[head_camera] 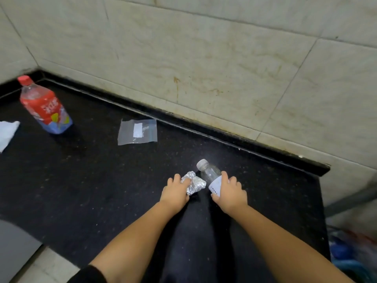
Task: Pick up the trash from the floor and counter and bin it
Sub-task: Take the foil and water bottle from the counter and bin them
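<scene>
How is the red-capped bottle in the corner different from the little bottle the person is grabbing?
The red-capped bottle looks larger, with a colourful red and blue wrap; the small bottle is clear with a white label and pale cap. The first stands untouched near the wall corner; the second is gripped by the right hand. Both are capped plastic bottles on the black counter.

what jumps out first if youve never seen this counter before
Two bare hands meet near the middle of the black counter: the left hand on a crumpled foil ball, the right hand around a small clear bottle. Far left, a red-capped bottle with a red label stands out, with a flat clear plastic bag lying between.
</scene>
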`<state>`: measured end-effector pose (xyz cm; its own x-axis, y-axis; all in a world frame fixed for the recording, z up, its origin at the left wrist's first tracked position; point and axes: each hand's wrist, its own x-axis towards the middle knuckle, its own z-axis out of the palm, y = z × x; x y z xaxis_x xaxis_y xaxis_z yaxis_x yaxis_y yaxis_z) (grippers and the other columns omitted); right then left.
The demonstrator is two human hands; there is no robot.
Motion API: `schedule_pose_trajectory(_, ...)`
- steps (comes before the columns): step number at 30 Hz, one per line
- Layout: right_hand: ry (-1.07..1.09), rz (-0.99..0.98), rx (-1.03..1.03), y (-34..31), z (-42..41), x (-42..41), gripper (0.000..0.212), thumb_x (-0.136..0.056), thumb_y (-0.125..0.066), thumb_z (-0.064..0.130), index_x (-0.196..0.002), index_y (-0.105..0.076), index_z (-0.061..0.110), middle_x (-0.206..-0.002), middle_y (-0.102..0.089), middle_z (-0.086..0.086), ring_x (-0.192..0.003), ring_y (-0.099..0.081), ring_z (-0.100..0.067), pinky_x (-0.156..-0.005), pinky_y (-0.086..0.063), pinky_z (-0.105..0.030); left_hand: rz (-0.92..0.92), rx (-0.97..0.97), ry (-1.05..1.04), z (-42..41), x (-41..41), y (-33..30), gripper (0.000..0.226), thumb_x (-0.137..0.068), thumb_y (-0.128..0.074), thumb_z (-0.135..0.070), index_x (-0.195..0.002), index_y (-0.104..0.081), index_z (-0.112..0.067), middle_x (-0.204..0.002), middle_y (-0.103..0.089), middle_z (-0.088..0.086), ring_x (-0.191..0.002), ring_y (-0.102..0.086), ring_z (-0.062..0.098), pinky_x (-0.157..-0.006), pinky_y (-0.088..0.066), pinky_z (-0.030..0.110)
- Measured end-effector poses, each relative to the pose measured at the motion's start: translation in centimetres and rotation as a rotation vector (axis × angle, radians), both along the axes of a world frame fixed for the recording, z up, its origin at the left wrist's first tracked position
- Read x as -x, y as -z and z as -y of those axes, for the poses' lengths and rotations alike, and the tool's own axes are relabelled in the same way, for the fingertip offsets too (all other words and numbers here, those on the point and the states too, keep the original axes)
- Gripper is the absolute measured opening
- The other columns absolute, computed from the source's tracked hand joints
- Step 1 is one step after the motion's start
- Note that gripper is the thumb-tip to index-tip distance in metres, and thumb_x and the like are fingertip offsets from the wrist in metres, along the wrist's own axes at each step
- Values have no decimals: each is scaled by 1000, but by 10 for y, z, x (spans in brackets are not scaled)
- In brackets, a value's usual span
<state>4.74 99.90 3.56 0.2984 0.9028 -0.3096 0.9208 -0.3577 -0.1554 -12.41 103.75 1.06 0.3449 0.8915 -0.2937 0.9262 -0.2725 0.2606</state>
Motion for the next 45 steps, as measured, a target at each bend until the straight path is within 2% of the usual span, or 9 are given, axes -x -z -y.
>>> schedule_pose_trajectory(3, -58, -1, 5, -8, 4, 3, 84, -84, -62, 45, -148, -14, 20, -138, -39, -12, -126, -43, -31, -98, -45, -43, 28, 0, -83, 15, 21, -7, 49, -90, -51, -22, -137, -38, -20, -132, -37, 12, -116, -41, 32, -90, -49, 41)
schedule_pose_trajectory(8, -270, -4, -34, -28, 16, 35, 82, -81, -65, 45, -145, -19, 22, -136, -41, -11, -124, -45, -31, -96, -47, -43, 33, -55, -364, 70, 86, -23, 48, -89, -51, -23, -136, -40, -19, -131, -38, 12, -116, -41, 33, -88, -50, 42)
schedule_pose_trajectory(16, -756, -71, -78, -47, 102, 138, 78, -81, -65, 44, -143, -23, 22, -131, -44, -10, -120, -48, -30, -92, -48, -42, 12, -59, -891, 264, 176, -26, 49, -85, -55, -22, -133, -45, -18, -128, -40, 13, -115, -44, 36, -99, -44, 44)
schedule_pose_trajectory(22, -1208, -120, -18, -45, 222, 255, 62, -85, -58, 44, -136, -32, 20, -129, -46, -10, -118, -49, -30, -88, -47, -40, -21, -3, -1291, 456, 225, -29, 47, -87, -54, -23, -132, -44, -18, -132, -42, 14, -119, -45, 35, -99, -44, 42)
schedule_pose_trajectory(28, -1603, -134, 112, -27, 381, 350, 65, -82, -60, 41, -136, -33, 18, -130, -48, -12, -119, -49, -32, -91, -47, -40, -25, 88, -1689, 662, 226, -25, 46, -86, -54, -23, -131, -44, -19, -129, -43, 14, -119, -45, 36, -96, -45, 44)
schedule_pose_trajectory(32, -1817, -77, 167, -9, 492, 391, 66, -82, -59, 44, -137, -31, 21, -131, -48, -11, -117, -51, -32, -88, -46, -40, 33, 166, -1915, 783, 203, -2, 45, -86, -54, -24, -130, -45, -18, -127, -41, 13, -118, -45, 35, -97, -47, 45)
schedule_pose_trajectory(37, -1975, 10, 245, 29, 616, 430, 71, -82, -60, 46, -140, -28, 21, -133, -44, -12, -120, -49, -31, -93, -46, -41, 123, 336, -2064, 897, 186, 41, 59, -89, -54, -34, -143, -35, -23, -138, -39, 10, -124, -42, 33, -104, -41, 41)
schedule_pose_trajectory(41, -2014, 92, 347, 72, 693, 458, 74, -82, -60, 46, -142, -25, 21, -133, -43, -12, -121, -48, -32, -94, -47, -42, 245, 391, -2102, 959, 194, 80, 58, -91, -51, -33, -145, -32, -23, -146, -32, 12, -130, -36, 36, -106, -40, 42)
schedule_pose_trajectory(45, -2055, 195, 455, 130, 755, 479, 79, -81, -64, 48, -143, -23, 22, -135, -43, -14, -124, -46, -34, -97, -44, -43, 354, 419, -2207, 1003, 205, 135, 56, -91, -53, -30, -143, -36, -21, -138, -37, 16, -122, -42, 39, -100, -44, 45)
